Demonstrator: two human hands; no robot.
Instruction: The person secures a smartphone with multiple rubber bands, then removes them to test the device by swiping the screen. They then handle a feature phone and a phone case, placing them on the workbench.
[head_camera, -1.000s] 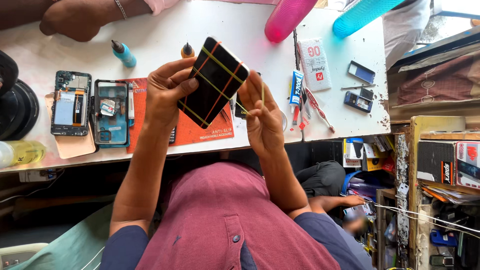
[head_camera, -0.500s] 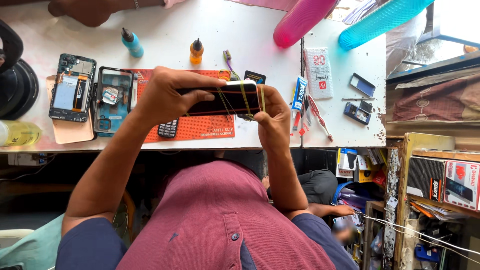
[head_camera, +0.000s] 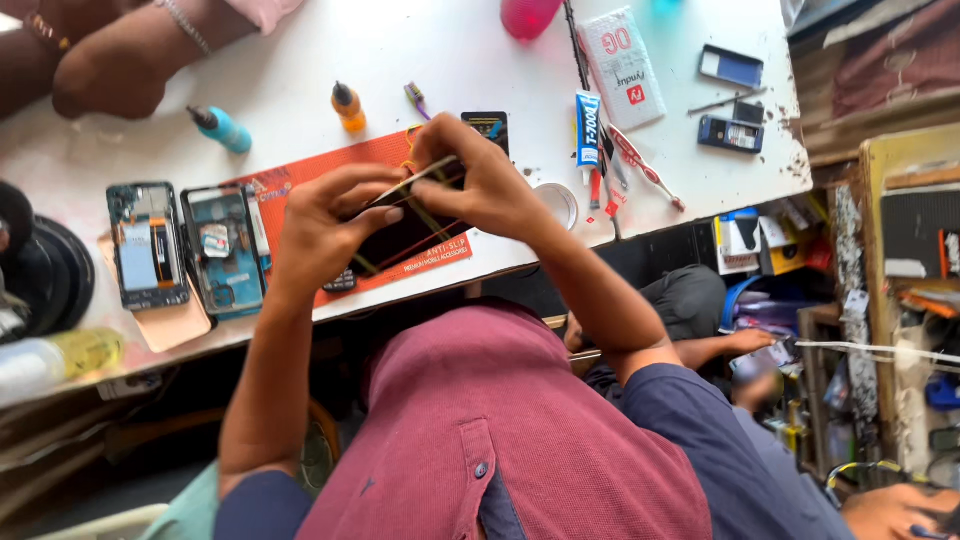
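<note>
Phone (head_camera: 405, 232) pinched in both hands above the bench (head_camera: 300, 60).
My left hand (head_camera: 325, 225) steadies it; right hand (head_camera: 480, 185) fingers (head_camera: 432, 160) closed on its bands.

Bare white table (head_camera: 440, 50) open beyond the hands. Left blocked: two opened phones (head_camera: 185, 250) side by side. Orange bottle (head_camera: 349, 106) and blue bottle (head_camera: 224, 129) stand ahead. Right crowded: glue tube (head_camera: 588, 128), white cup (head_camera: 556, 203). Another person's hand (head_camera: 105, 85) far left.
</note>
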